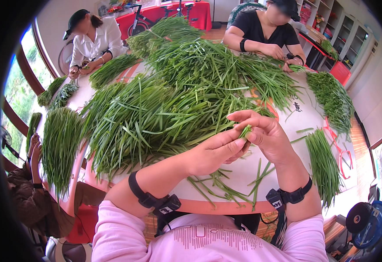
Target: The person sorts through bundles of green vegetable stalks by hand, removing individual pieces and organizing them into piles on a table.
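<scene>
My left hand is closed around a small bunch of green stalks, probably garlic chives, with their short ends poking up past the thumb. The thumb and fingertips of my right hand pinch at those ends from the right. How far the stalks run inside my left palm is hidden. Right behind my hands a big heap of long green chives spreads over the table. Loose cut stalks and leaf bits are scattered below my wrists, near the table's front edge.
A neat chive bundle lies to the right, beside a red strap-like item; another bundle is farther back. More chives lie left. Two people handle stalks across the table; a third person's hands show at left.
</scene>
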`<control>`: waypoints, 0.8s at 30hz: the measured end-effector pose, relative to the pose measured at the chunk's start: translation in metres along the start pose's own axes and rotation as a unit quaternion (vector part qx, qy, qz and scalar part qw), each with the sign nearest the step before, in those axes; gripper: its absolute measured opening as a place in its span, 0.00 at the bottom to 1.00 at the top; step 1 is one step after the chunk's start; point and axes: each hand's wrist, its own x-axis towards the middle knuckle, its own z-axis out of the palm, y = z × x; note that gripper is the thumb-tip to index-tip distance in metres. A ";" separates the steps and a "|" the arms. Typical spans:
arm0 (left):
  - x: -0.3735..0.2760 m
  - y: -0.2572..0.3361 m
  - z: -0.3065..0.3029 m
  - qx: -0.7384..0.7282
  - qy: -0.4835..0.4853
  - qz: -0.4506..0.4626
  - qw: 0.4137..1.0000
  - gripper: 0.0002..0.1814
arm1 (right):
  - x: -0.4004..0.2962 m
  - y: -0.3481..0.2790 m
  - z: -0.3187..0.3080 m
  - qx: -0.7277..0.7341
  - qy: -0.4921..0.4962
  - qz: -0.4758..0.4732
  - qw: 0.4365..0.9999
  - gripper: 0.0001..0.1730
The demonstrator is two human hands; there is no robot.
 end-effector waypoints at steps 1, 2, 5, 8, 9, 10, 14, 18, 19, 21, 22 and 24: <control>0.000 0.001 0.002 -0.021 0.006 -0.010 1.000 0.15 | 0.000 0.001 -0.002 0.012 -0.012 0.001 1.000 0.17; 0.001 0.000 0.000 -0.021 0.006 -0.009 1.000 0.15 | -0.001 0.001 -0.003 0.024 -0.024 0.003 0.999 0.14; 0.001 -0.006 -0.007 -0.005 -0.020 0.004 1.000 0.16 | -0.002 -0.001 -0.003 0.036 0.011 0.024 0.999 0.13; 0.004 -0.010 -0.007 0.024 0.015 0.012 1.000 0.18 | 0.000 0.004 -0.001 0.008 0.090 -0.062 0.994 0.12; 0.004 -0.010 -0.006 0.069 0.032 0.014 0.997 0.18 | 0.000 0.004 -0.001 0.009 0.090 -0.062 0.994 0.12; 0.004 -0.010 -0.005 0.114 0.050 0.017 0.992 0.19 | 0.001 0.003 -0.001 0.003 0.094 -0.068 0.993 0.12; 0.004 -0.007 -0.003 0.050 0.056 0.023 0.997 0.19 | 0.002 0.003 0.001 0.032 0.097 -0.060 0.993 0.14; 0.005 -0.004 -0.006 -0.028 0.065 0.034 0.997 0.18 | 0.002 0.005 0.000 0.065 0.088 -0.013 0.994 0.15; 0.005 -0.003 -0.006 -0.028 0.074 0.039 0.996 0.18 | 0.003 0.004 0.002 0.074 0.059 0.005 0.995 0.15; 0.004 -0.003 -0.006 -0.027 0.069 0.034 0.997 0.18 | 0.004 0.005 0.003 0.082 0.031 0.022 0.996 0.15; 0.005 -0.005 -0.005 -0.025 0.058 0.029 0.998 0.18 | 0.003 0.009 0.004 0.065 0.039 0.010 0.997 0.16; 0.004 -0.007 -0.003 -0.032 0.039 0.018 0.999 0.19 | 0.002 0.011 0.005 0.046 0.045 -0.001 0.998 0.18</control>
